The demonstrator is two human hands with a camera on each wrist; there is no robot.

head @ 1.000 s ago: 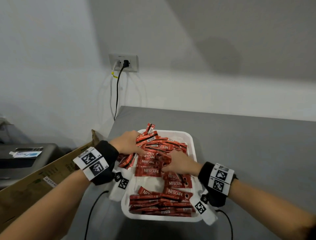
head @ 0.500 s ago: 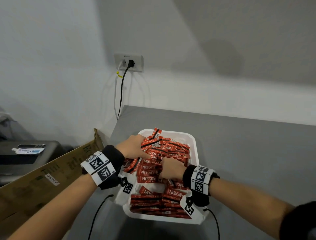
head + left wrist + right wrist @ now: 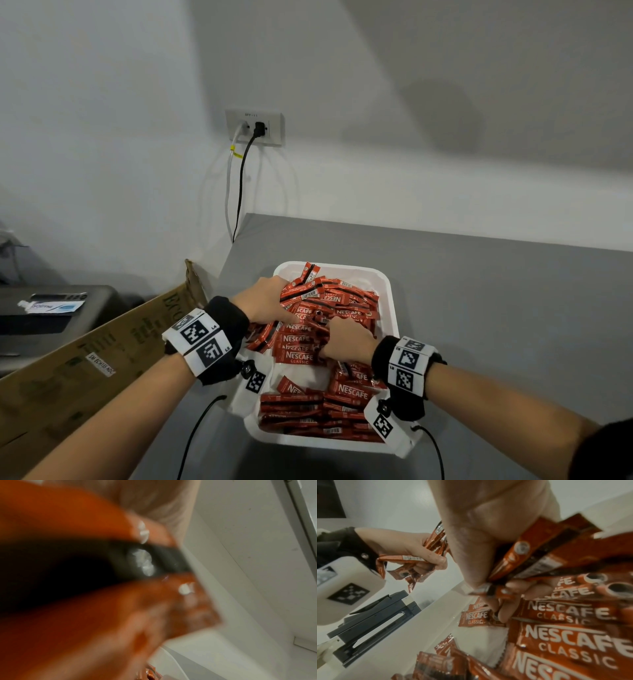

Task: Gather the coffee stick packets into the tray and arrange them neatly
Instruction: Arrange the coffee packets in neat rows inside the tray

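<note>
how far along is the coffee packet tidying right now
Done: a flat row of packets lies aligned at the near end of the white tray. In hand: the left hand and right hand each grip a bunch from the jumbled pile. Left: straightening that far pile.

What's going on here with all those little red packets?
A person is sorting Nescafe coffee stick packets in a white tray on a grey table. The left hand grips a bunch of packets at the tray's far left side, and the right hand holds another bunch over the middle. The far half is a loose jumble; at the near end a row of packets already lies stacked fairly neatly. A cardboard box stands left of the table.
</note>
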